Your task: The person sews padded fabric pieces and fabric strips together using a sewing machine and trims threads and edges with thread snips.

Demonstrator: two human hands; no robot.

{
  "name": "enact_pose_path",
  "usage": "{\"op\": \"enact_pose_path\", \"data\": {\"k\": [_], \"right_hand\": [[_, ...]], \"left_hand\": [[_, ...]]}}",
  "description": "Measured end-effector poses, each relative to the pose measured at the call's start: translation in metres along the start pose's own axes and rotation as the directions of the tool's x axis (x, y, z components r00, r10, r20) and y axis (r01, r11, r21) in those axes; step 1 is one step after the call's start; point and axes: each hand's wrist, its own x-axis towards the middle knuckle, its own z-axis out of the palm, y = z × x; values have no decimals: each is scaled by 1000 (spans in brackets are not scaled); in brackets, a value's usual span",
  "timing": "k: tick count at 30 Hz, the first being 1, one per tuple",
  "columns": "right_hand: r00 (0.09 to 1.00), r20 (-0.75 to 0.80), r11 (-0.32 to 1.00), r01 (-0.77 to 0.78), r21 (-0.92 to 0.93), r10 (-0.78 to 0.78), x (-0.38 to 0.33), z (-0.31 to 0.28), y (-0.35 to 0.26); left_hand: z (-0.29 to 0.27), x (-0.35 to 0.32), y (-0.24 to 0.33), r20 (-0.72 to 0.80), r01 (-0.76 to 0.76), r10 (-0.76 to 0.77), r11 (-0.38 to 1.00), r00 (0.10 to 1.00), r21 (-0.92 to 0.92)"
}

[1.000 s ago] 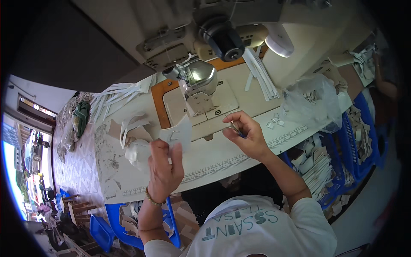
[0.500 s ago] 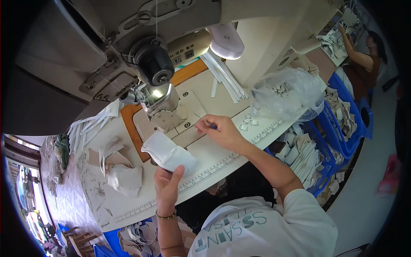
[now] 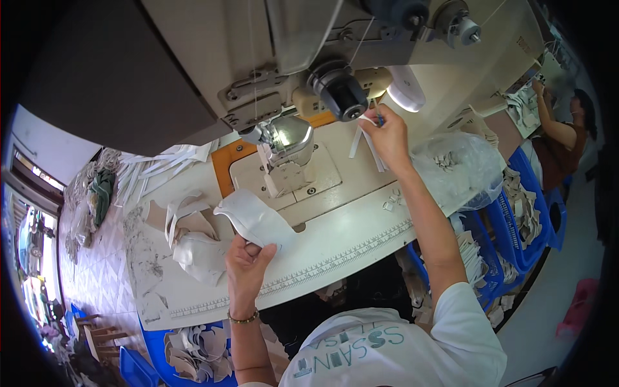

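My left hand [image 3: 248, 261] pinches a white curved leather-like piece [image 3: 255, 219] between thumb and fingers, over the front of the sewing machine bed [image 3: 329, 171]. Beyond the bed, my right hand [image 3: 389, 135] is closed on a white strip [image 3: 369, 121] beside the machine's lamp [image 3: 406, 90]. A small blue tool [image 3: 380, 120] is tucked in the same hand; its kind is mostly hidden by the fingers. More white strips [image 3: 356, 143] lie under that hand. The presser foot area [image 3: 284, 174] is left of it, apart from both hands.
A stitched white and beige piece [image 3: 196, 251] and loose strips [image 3: 171, 164] lie left. Small clear pieces [image 3: 392, 201] sit near a plastic bag [image 3: 458, 168] at right. Blue baskets [image 3: 516, 226] of cut parts stand beside the table; a co-worker [image 3: 567, 135] sits farther right.
My right hand has gone from near the needle to the strips at the back and taken hold of one. My left hand keeps the white piece. The view has shifted, moving the machine rightward.
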Motion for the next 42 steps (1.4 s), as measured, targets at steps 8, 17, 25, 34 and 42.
{"op": "enact_pose_path", "data": {"k": [8,17,25,34,42], "right_hand": [[950,-51,948,312,64,-309,-111,-150,-89],[860,280,878,319,358,-427,-139,-56,-129],[551,835,559,-687,465,-18,-133,30,-101],[519,850,396,-803,446,95,-131,54,-93],[585,810,379,-741,554,-39,-141,59,-103]], "left_hand": [[-2,7,58,-187,-349,321,927,928,-142],[33,-14,68,322,-299,222,929,920,216],[-20,-9,65,72,77,-96,971,993,226],[-42,-10,48,-47,29,-16,954,999,299],[-42,-15,38,-120,42,4,927,993,373]]}}
